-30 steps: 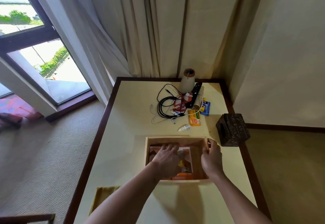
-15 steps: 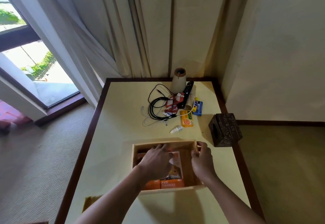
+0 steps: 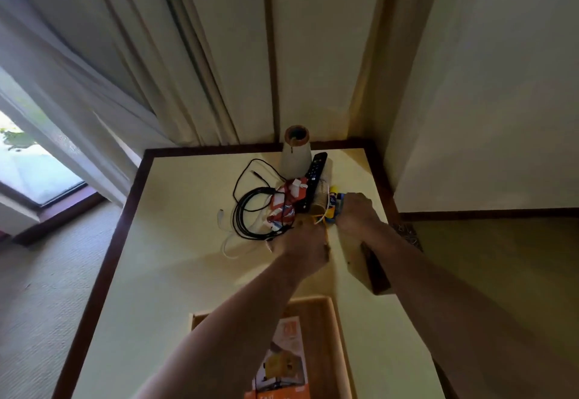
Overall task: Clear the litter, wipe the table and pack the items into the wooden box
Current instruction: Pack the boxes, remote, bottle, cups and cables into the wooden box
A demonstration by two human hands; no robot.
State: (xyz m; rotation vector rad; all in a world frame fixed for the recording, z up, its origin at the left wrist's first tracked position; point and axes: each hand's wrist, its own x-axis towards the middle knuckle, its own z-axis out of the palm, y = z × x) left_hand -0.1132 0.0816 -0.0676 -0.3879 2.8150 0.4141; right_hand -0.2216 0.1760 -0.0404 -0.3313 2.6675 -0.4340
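— Head view. Curls the right hand [image 3: 357, 215] over the blue packet [image 3: 337, 202], apparently gripping it, far down the counter [image 3: 175, 242].
— And the left hand [image 3: 300, 249]?
— Reaches in just beside the black cable [image 3: 247, 213], back to the lens; cannot tell whether closed on anything.
— Why both at once?
— Probably to gather small items in one go. Has the wooden box [image 3: 341, 345] nearer the body, orange carton [image 3: 288, 351] already inside, for a short carry.
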